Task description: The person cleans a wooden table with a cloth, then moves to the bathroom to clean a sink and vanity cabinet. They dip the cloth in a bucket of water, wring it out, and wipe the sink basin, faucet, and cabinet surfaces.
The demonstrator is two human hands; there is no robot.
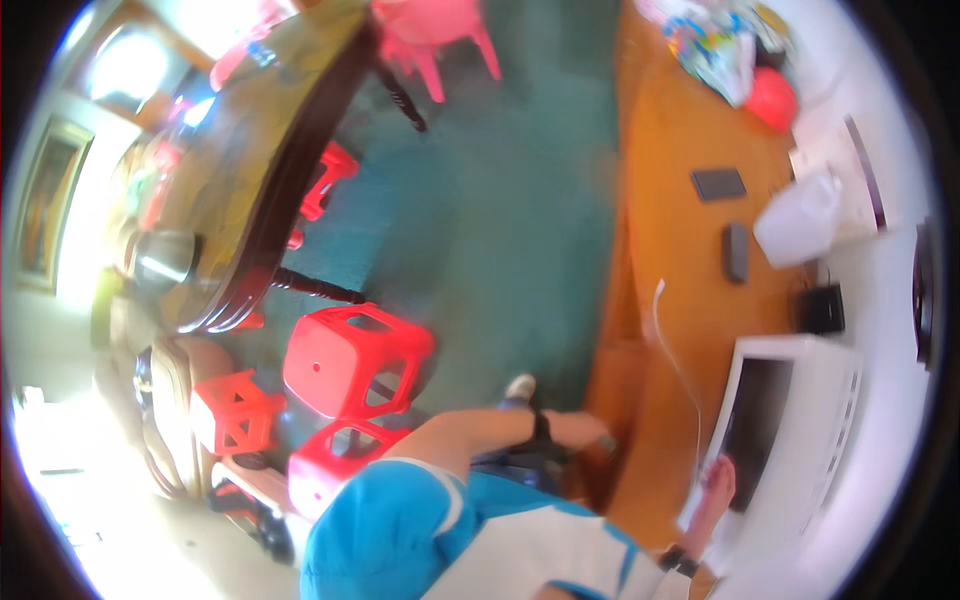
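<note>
the right hand [718,484] is close by the white appliance [815,395] on the counter [685,250], near a white cable [671,359]; a light, steady touch suits it. the left hand [580,429] is near the counter's front. i cannot tell either hand's grip.

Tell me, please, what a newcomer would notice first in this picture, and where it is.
The red stools at lower left, near the dark table, would probably draw the eye first. Next would come the white appliance on the wooden counter at right, with the right hand at its front. The blue-and-white shirt at bottom centre also stands out.
</note>
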